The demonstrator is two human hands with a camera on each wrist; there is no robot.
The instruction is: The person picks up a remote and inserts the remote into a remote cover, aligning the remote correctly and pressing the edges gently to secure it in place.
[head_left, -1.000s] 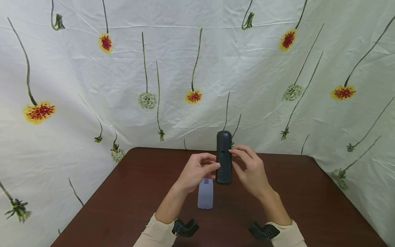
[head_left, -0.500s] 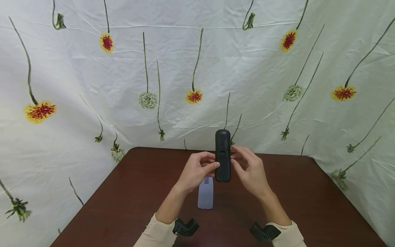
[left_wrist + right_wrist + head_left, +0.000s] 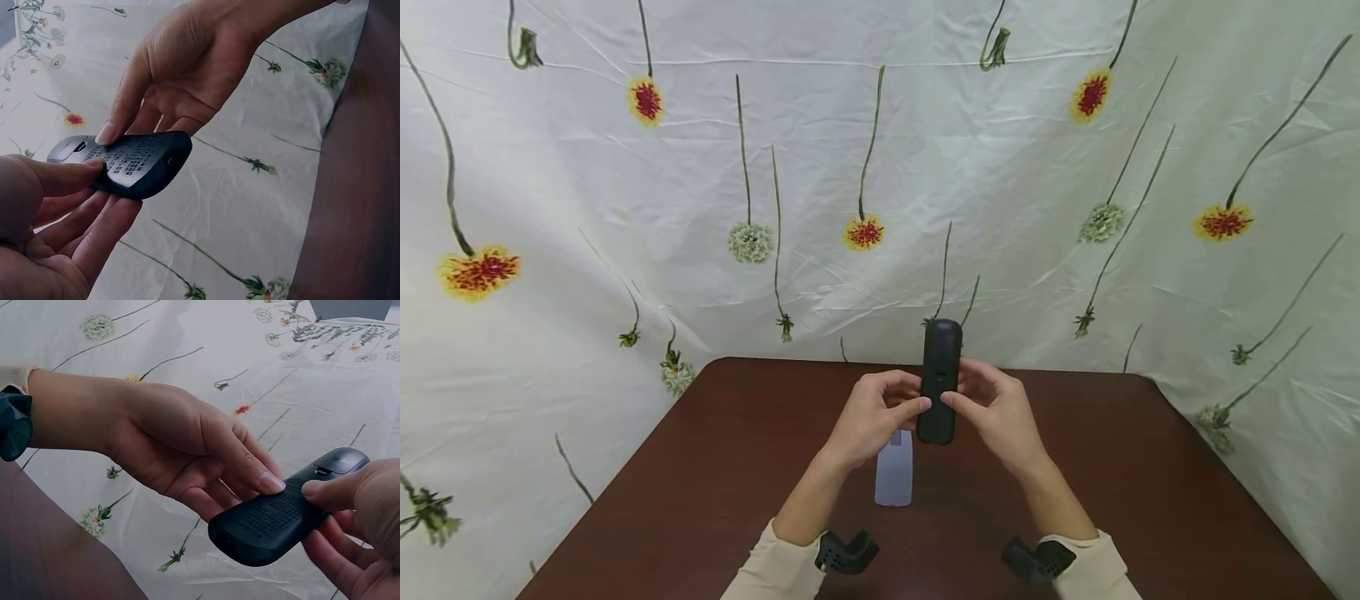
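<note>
A black, rounded remote control (image 3: 940, 358) is held up above the table, its back facing me. Printed text and a battery cover latch show on that back in the left wrist view. My left hand (image 3: 872, 417) grips its left edge, thumb on the back and fingers behind. My right hand (image 3: 1006, 417) pinches the right edge, its thumb (image 3: 272, 482) lying on the printed area in the right wrist view. Below, a flat pale lavender piece (image 3: 894, 479) lies on the table, its far end partly covered by my left hand.
The dark brown table (image 3: 737, 483) has rounded far corners. Behind and around it hangs a white cloth (image 3: 1000, 167) with printed flowers. Each wrist carries a black camera mount (image 3: 847, 553).
The right hand's fingers have left the remote's side edge and its thumb now lies on the back. The left hand keeps its hold. The head view has shifted slightly.
</note>
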